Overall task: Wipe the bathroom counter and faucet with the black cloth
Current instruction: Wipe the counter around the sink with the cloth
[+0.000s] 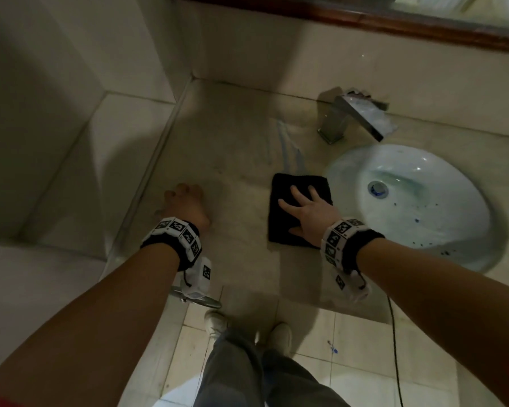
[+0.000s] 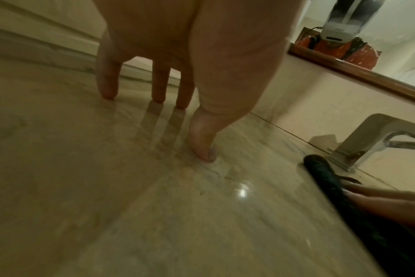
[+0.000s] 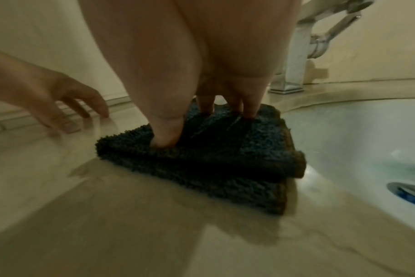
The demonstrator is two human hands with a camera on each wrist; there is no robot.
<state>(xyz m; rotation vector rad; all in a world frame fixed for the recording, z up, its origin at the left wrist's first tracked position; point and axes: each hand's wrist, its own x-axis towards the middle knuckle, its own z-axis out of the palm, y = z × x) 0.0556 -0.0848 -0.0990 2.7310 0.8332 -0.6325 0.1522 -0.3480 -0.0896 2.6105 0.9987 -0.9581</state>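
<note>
The black cloth (image 1: 294, 212), nubby and folded into a thick rectangle, lies on the beige counter (image 1: 227, 136) beside the sink (image 1: 423, 207), under the spread right hand (image 1: 309, 210); left hand (image 1: 188, 205) fingertips touch the counter.

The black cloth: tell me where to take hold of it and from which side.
Grip the black cloth at its left edge, from above. It lies folded and flat on the counter, the right hand presses its right half, and its right edge touches the sink rim; the left side is open.
</note>
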